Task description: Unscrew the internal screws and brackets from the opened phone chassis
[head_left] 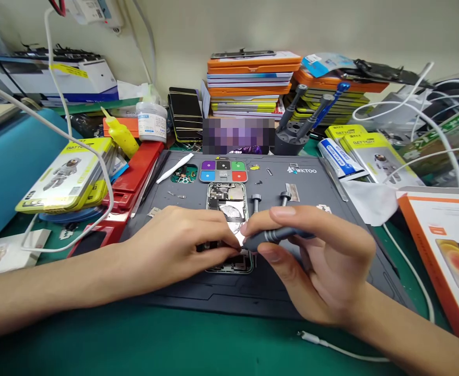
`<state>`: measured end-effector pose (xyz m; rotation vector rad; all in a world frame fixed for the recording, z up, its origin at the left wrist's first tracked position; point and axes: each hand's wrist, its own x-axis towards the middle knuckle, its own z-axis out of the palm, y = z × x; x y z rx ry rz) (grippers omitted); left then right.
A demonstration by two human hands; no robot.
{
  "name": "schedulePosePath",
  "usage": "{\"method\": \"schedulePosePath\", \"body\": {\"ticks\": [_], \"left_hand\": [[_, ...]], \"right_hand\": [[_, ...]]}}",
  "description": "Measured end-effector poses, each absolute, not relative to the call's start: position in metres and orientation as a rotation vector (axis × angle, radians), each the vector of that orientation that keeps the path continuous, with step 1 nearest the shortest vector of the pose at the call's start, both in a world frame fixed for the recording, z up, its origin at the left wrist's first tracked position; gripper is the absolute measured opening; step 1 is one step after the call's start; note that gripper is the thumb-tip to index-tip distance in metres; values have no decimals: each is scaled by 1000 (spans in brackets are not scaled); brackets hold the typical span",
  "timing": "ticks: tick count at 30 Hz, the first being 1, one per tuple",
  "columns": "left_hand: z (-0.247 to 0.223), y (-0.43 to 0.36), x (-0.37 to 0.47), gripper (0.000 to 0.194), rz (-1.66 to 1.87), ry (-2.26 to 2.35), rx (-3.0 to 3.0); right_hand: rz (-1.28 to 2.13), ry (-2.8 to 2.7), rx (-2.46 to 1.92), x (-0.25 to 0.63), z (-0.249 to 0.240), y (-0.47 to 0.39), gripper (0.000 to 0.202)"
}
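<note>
Opened phone: a slim rounded rectangle with a pale metal rim, lying at mid-mat beneath both hands; its exposed inside (226, 193) mixes small metallic plates, black parts and a shiny silvery patch.
Right hand (323, 256): fingers and thumb closed around a smooth, dark screwdriver (272, 236) with light rings, held slantwise over the phone.
Left hand (178, 235): bent over the phone's lower half, fingertips drawn together near the screwdriver's end; whether they pinch anything I cannot tell.
Small things: a flat white pry stick (175, 168), a jagged green circuit piece (185, 175) and a tray (223, 171) with coloured squares lie beyond the phone; two knob-topped grey tools lie just right of it.
Surface: a matte dark-grey mat (174, 297) with moulded lines, on a smooth green bench top (213, 339).
Room: a plain pale wall (370, 26) rises behind stacked orange and yellow boxes (248, 83) and a round black tool holder (290, 142).
Edges: glossy red boxes (139, 172) line the mat's left side; an orange-edged carton (448, 250) stands to the right.
Working room: mat extends either side of the phone; green bench runs along its front, crossed at right by a white cable (342, 354).
</note>
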<state>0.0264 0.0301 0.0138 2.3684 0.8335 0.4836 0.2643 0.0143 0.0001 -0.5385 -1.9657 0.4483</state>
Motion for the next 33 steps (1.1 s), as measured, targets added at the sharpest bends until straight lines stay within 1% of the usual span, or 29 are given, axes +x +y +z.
{"method": "schedulePosePath", "body": {"ticks": [3,9,13,19,24,26,33], "left_hand": [[16,28,27,12,501,826,2325],[15,28,26,15,479,872,2406],[10,29,24,18,430,828,2546],[9,27,22,24,379,711,2700],[8,25,22,23,401,728,2751],[8,25,22,23,394,734,2778],[10,28,22,29,326,721,2804]], "right_hand": [[438,-1924,-624,265,6,14,57],[363,-1803,-736,262,12,17,51],[324,-1784,-760,262,9,16,52],[294,-1946,-704,261,20,20,61],[261,-1959,-732,262,18,20,46],[258,-1964,-728,262,16,19,43],[208,-2021,-736,264,17,19,53]]}}
